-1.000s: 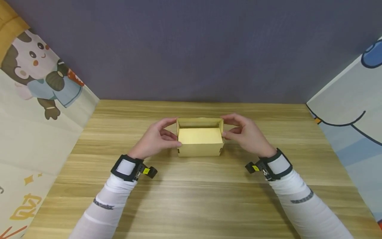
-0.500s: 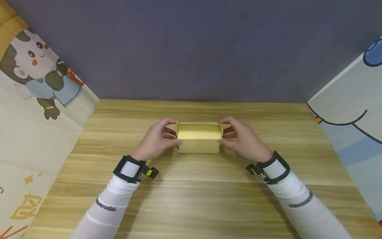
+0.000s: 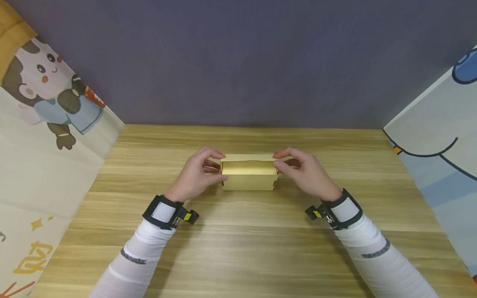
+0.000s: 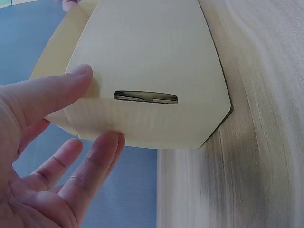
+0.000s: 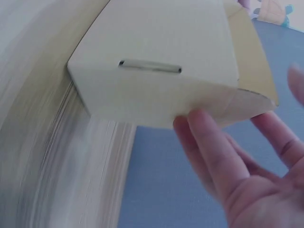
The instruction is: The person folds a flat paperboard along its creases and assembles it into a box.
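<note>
A small plain cardboard box (image 3: 248,183) stands on the table, its lid (image 3: 247,157) folded partway over a gap that remains at the front. My left hand (image 3: 191,173) grips the left end, its thumb (image 4: 71,88) against the front wall and fingertips on the side. At the right end, my right hand (image 3: 308,173) curls its fingers round the box, the index finger at the lid's back edge. The right thumb (image 5: 297,85) is raised off the front wall, by the lid's front corner. A narrow slot (image 4: 146,98) shows near the front wall's edge.
The wood-grain table (image 3: 246,248) extends around the box. A dark blue-grey wall (image 3: 246,62) stands behind it, with cartoon-printed panels (image 3: 56,165) on both sides. Each wrist carries a strapped camera (image 3: 191,216).
The box's lid has swung forward and down from standing upright, narrowing the opening. The right thumb has moved from the front wall up to the lid's corner. The left hand keeps its grip.
</note>
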`<state>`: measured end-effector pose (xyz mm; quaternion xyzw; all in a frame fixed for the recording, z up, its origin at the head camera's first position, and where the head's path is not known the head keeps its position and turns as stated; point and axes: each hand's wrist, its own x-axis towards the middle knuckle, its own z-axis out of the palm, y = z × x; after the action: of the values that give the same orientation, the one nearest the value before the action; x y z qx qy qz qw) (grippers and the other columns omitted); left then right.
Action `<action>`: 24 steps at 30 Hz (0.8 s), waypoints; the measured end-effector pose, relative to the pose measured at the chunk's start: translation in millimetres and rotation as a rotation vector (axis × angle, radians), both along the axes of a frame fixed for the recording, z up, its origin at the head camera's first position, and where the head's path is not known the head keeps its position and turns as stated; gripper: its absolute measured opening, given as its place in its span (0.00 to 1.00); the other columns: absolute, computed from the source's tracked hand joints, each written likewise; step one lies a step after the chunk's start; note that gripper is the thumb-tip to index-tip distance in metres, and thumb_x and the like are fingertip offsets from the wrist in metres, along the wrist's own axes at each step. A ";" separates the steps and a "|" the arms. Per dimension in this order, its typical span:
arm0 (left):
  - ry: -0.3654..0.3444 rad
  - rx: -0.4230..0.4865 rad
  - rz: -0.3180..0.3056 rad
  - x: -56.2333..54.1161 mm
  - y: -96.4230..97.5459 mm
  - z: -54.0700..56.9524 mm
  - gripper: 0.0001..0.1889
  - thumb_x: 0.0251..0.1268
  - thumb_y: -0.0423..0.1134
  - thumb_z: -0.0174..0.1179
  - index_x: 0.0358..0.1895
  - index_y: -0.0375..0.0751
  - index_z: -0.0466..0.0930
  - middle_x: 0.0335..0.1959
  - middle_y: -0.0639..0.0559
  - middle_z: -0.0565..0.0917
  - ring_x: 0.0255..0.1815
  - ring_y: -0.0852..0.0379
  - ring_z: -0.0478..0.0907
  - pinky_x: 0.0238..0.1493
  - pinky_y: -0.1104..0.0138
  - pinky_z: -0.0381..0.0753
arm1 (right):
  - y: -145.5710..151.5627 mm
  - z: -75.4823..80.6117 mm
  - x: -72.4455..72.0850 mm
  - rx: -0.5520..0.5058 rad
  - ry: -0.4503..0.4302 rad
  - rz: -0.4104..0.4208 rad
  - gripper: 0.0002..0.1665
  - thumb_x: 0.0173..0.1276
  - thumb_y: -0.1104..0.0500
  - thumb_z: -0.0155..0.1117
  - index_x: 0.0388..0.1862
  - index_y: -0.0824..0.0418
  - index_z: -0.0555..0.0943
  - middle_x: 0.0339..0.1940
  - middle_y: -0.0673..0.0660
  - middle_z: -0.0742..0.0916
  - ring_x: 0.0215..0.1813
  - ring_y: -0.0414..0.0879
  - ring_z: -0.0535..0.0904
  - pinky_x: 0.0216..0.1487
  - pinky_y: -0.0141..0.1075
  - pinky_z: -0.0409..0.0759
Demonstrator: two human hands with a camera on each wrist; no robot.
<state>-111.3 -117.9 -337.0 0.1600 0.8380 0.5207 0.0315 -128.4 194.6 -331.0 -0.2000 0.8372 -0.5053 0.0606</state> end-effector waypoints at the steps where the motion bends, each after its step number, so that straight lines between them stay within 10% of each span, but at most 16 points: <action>1: 0.003 0.002 -0.002 -1.8 -1.3 -3.9 0.26 0.50 0.30 0.73 0.54 0.41 0.75 0.55 0.48 0.75 0.48 0.45 0.81 0.52 0.54 0.82 | -0.2 0.2 -0.2 -0.005 -0.012 -0.014 0.16 0.69 0.47 0.62 0.49 0.54 0.81 0.57 0.54 0.82 0.48 0.45 0.85 0.47 0.38 0.85; 11: -0.036 0.039 0.066 -8.7 -4.8 -11.1 0.16 0.67 0.58 0.56 0.42 0.50 0.80 0.52 0.54 0.77 0.38 0.55 0.85 0.45 0.55 0.85 | -1.5 -3.6 -2.2 -0.035 -0.144 -0.085 0.19 0.67 0.43 0.62 0.49 0.53 0.82 0.55 0.50 0.82 0.49 0.45 0.85 0.50 0.45 0.84; 24: -0.391 0.130 0.064 -8.4 -7.2 -11.7 0.37 0.60 0.61 0.62 0.66 0.40 0.68 0.57 0.44 0.76 0.45 0.46 0.83 0.49 0.50 0.83 | 4.3 -11.4 -5.8 -0.110 -0.375 -0.036 0.38 0.65 0.45 0.66 0.68 0.63 0.67 0.62 0.62 0.77 0.57 0.53 0.80 0.54 0.48 0.82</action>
<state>-119.7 -125.1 -348.7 0.0308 0.7852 0.5956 0.1666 -134.2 198.8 -342.3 -0.0903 0.7858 -0.5798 0.1954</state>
